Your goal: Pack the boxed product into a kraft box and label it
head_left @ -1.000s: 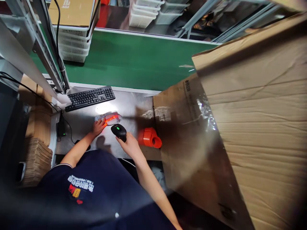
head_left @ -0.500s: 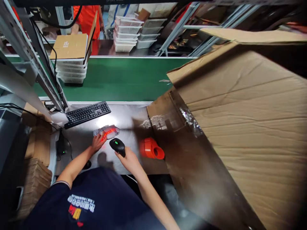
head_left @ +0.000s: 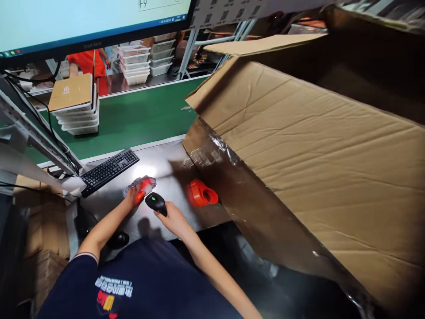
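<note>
My right hand (head_left: 175,218) is wrapped round the grip of a black barcode scanner (head_left: 156,202) with a green light on top. The scanner's head faces a clear plastic package (head_left: 148,182) on the metal worktop, and red light falls on the package and my fingers. My left hand (head_left: 134,195) grips the near left side of this package; part of its fingers is hard to make out in the red glow. What the package contains is unclear. To the right of the scanner stands an orange plastic piece (head_left: 203,193) with a round opening.
A black keyboard (head_left: 110,172) lies behind my left hand, and a black mouse (head_left: 118,239) is beside my left forearm. A large cardboard box (head_left: 299,146) fills the right side. Stacked white baskets (head_left: 81,126) stand on the green belt (head_left: 142,110). A monitor (head_left: 93,26) hangs overhead. Across the belt is a person in orange (head_left: 84,62).
The view has tilted and swung right, bringing the monitor screen into sight. My left hand is turned slightly on the package, its thumb now lit red. The scanner stays in my right hand.
</note>
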A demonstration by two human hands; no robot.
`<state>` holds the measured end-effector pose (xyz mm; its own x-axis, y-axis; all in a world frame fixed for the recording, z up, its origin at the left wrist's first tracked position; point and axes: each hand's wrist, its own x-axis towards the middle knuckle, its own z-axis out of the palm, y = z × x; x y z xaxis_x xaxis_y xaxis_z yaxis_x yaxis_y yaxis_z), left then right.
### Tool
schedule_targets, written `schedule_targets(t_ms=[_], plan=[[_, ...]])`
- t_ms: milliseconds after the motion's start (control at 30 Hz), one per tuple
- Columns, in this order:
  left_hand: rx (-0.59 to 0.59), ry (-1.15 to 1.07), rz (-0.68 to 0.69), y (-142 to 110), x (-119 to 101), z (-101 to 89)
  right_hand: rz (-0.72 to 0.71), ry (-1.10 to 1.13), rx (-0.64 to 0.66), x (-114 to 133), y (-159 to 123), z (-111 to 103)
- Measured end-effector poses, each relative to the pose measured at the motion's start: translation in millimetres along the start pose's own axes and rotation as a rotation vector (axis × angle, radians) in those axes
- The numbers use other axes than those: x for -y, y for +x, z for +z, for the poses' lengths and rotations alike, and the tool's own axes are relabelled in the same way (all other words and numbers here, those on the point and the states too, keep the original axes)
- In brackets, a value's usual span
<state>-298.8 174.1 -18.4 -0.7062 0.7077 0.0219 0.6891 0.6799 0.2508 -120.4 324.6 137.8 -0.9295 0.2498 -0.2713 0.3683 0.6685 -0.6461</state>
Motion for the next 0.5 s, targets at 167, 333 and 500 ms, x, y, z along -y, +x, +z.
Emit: schedule_targets(t_ms=[167,333,500], plan=[[0.103,0.06,-0.087,-47.3,-3.4,0.8,0.008,0.02,-0.017,-0.7,1.5,3.5],[0.0,0.003,-0.142,-82.9,-16.0,10.1,-0.017,0.031,-0.006,0.3,1.5,-2.7],[-0.079,-0.081,-0.235,-93.7,-26.0,16.1,-0.029,0.009,0.019,-4.1,-3.4,-8.4]])
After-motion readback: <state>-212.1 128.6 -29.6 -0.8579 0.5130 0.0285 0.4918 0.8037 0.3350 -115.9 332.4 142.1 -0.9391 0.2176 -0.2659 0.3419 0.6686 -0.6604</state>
